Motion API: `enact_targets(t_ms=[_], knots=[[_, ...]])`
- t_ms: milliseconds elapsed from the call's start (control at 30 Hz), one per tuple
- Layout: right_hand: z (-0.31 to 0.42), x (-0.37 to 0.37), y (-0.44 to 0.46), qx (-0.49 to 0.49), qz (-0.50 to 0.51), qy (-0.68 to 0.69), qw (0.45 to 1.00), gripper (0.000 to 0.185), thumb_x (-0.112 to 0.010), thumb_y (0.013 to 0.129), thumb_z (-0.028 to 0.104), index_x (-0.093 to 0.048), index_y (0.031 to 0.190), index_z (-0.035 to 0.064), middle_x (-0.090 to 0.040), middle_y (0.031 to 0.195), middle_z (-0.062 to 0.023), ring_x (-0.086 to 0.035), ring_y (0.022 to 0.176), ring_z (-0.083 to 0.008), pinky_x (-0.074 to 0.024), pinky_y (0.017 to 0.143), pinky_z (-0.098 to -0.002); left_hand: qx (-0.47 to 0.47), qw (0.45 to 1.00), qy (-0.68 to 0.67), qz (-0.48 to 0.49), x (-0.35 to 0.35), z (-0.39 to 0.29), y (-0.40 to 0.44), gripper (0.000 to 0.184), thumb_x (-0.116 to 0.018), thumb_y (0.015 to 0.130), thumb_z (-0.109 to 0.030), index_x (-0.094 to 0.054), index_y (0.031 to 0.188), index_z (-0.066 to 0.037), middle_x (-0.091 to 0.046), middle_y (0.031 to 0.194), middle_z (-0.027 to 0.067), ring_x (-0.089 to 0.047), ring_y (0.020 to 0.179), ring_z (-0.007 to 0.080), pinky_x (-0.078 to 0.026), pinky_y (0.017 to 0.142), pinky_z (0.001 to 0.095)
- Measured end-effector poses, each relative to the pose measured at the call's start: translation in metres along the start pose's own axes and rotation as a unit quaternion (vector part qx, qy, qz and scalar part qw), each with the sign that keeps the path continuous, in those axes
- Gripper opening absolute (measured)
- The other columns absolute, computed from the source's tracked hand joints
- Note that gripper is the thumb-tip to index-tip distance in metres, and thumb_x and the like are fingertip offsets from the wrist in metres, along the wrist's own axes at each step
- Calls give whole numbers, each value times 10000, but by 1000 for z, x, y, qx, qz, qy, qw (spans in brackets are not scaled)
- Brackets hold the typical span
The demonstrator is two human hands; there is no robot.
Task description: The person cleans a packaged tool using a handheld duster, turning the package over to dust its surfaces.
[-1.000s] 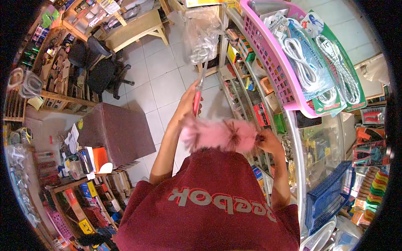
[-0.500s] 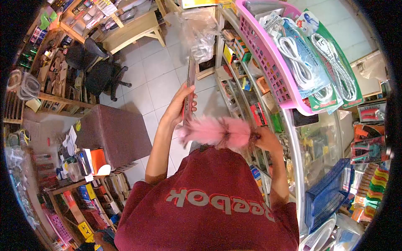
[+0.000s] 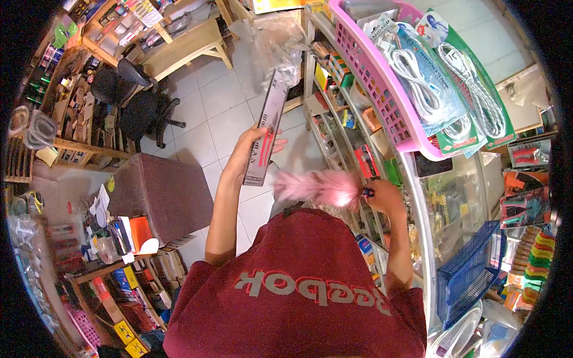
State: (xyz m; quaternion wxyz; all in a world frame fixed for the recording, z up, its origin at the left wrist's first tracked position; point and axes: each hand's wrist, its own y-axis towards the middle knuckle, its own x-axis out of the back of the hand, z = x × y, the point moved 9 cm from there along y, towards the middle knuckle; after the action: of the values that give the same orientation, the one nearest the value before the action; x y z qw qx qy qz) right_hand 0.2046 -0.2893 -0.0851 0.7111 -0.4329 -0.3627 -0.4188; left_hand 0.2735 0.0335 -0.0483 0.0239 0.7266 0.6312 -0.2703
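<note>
My left hand grips a long, narrow grey box with red marks and dark print, held at a steep slant with its broad printed face showing. The thumb lies across the front and fingertips show past the right edge. My right hand is closed around the dark handle of a pink feather duster. The duster's fluffy head points left, in front of my chest, its tip a little right of the box's lower end. Most of the handle is hidden in the fist.
To the right stands a glass display case with a pink basket of packaged cables on top. A blue basket sits nearer me. On the left are a brown box-shaped block and a black office chair.
The box has turned from edge-on so that its printed face shows. The feather duster's head has shifted slightly right, away from the box.
</note>
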Motion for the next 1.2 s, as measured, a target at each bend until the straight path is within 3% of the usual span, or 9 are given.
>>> enact_targets(t_ms=[133, 233, 300, 500, 633, 800, 900, 1100, 1200], knots=[[23, 2, 3, 70, 38, 98, 992, 226, -641, 716, 234, -656, 848, 51, -644, 802, -198, -620, 767, -384, -493, 717, -465, -31, 999, 5, 15, -3, -7, -1, 647, -517, 813, -319, -394, 1256, 136, -540, 1196, 254, -582, 1076, 320, -483, 927, 373], [24, 5, 8, 68, 33, 104, 992, 225, -632, 712, 225, -657, 861, 59, -644, 807, -202, -622, 754, -386, -494, 708, -472, -43, 999, -21, -9, -6, -13, -8, 436, -453, 782, -142, -522, 1127, 116, -614, 1091, 239, -636, 969, 254, -512, 854, 341], [31, 9, 6, 83, 60, 84, 991, 223, -622, 709, 219, -656, 865, 63, -643, 803, -202, -623, 744, -385, -495, 704, -477, -35, 998, 54, -13, -4, -17, -11, 434, -447, 764, -124, -531, 1119, 112, -633, 1047, 226, -647, 912, 234, -519, 818, 332], [10, 27, 20, 44, -95, 104, 989, 194, -585, 652, 127, -622, 810, 20, -607, 729, -210, -585, 676, -382, -472, 640, -445, -34, 992, 119, -34, -1, -13, -18, 411, -499, 742, -213, -596, 1029, 65, -665, 865, 146, -630, 684, 164, -509, 613, 265], [30, 13, 12, 122, 44, 101, 986, 186, -573, 662, 120, -619, 815, 23, -595, 725, -216, -580, 667, -383, -460, 627, -442, -57, 974, 209, -64, 10, -15, -15, 343, -501, 736, -188, -626, 960, 39, -643, 807, 85, -584, 636, 125, -476, 573, 253], [18, 57, 19, 31, -146, 132, 980, 188, -584, 661, 108, -632, 826, 32, -598, 712, -203, -584, 661, -376, -461, 629, -438, -77, 970, 226, -40, 9, -3, -11, 336, -517, 718, -171, -639, 958, 31, -640, 797, 60, -563, 643, 107, -462, 604, 249], [25, 41, 17, 84, -18, 109, 990, 180, -591, 673, 98, -639, 831, 28, -598, 711, -205, -585, 666, -379, -462, 633, -439, -86, 972, 214, -35, 10, 2, -4, 347, -516, 694, -138, -633, 963, 47, -641, 817, 60, -565, 684, 105, -459, 641, 249], [30, 79, 9, 52, -202, 102, 973, 178, -596, 700, 92, -619, 847, -4, -563, 705, -237, -580, 666, -389, -434, 623, -459, -59, 959, 276, -32, 8, 7, -6, 283, -526, 684, -90, -622, 898, 69, -596, 849, 66, -538, 737, 123, -429, 682, 249], [23, 62, 17, 36, -179, 143, 973, 184, -606, 710, 89, -619, 868, -5, -578, 713, -225, -581, 663, -388, -440, 626, -451, -52, 953, 293, -50, 4, 1, -11, 181, -545, 719, -65, -612, 794, 85, -525, 821, 72, -500, 749, 153, -403, 701, 272]])
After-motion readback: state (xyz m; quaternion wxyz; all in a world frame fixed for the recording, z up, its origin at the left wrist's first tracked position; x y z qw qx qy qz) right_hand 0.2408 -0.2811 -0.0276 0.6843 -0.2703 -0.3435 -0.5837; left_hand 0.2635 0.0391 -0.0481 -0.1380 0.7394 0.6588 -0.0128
